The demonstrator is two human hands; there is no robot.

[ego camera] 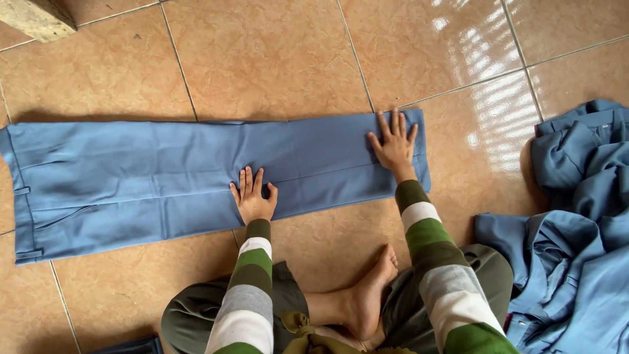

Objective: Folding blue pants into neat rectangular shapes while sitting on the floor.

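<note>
A pair of blue trousers (144,177) lies flat on the tiled floor, folded leg over leg, waistband at the left and hems at the right. My left hand (253,196) presses palm down on the middle of the legs near their front edge, fingers spread. My right hand (394,143) lies flat on the hem end at the right, fingers apart. Both arms wear sleeves striped green, grey and white. Neither hand grips anything.
A heap of crumpled blue garments (580,229) lies on the floor at the right. My crossed legs and a bare foot (367,295) are just below the trousers. A pale wooden block (39,18) shows at the top left corner.
</note>
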